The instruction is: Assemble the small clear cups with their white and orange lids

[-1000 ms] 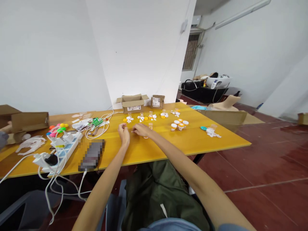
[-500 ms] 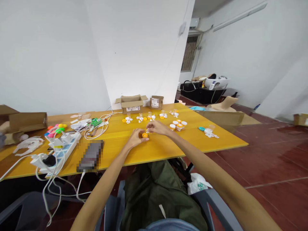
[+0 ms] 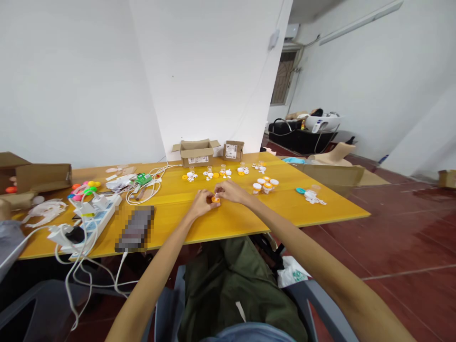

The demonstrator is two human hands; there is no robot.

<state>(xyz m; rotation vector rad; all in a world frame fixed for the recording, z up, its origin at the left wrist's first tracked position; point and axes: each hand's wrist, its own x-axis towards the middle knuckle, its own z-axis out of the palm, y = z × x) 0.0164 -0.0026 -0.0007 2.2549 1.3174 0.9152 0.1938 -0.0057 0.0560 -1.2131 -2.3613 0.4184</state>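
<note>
Between the thumb and fingers of my left hand [image 3: 204, 204] is a small orange round lid [image 3: 215, 200], held just above the yellow table. My right hand [image 3: 228, 191] is closed in a pinch right over it, on a small whitish piece [image 3: 216, 195] too small to name. The fingertips of both hands almost meet there. Beyond them lie small heaps of white plastic parts [image 3: 192, 176] with loose orange lids [image 3: 184, 177] and clear cups [image 3: 210, 169]. A cluster of lidded cups [image 3: 266, 185], with white and orange tops, stands to the right of my right hand.
A teal ring [image 3: 300, 191] and white pieces [image 3: 314, 197] lie farther right. On the left are a phone [image 3: 135, 229], a power strip [image 3: 96, 218] with cables, and coloured balls [image 3: 85, 188]. Open cardboard boxes [image 3: 197, 154] stand behind. Another person's sleeve [image 3: 10, 240] shows at the left edge.
My right hand has moved slightly left and down, bringing its fingertips onto the orange lid. The lid now looks more tilted. Another person's sleeve has come in at the left edge.
</note>
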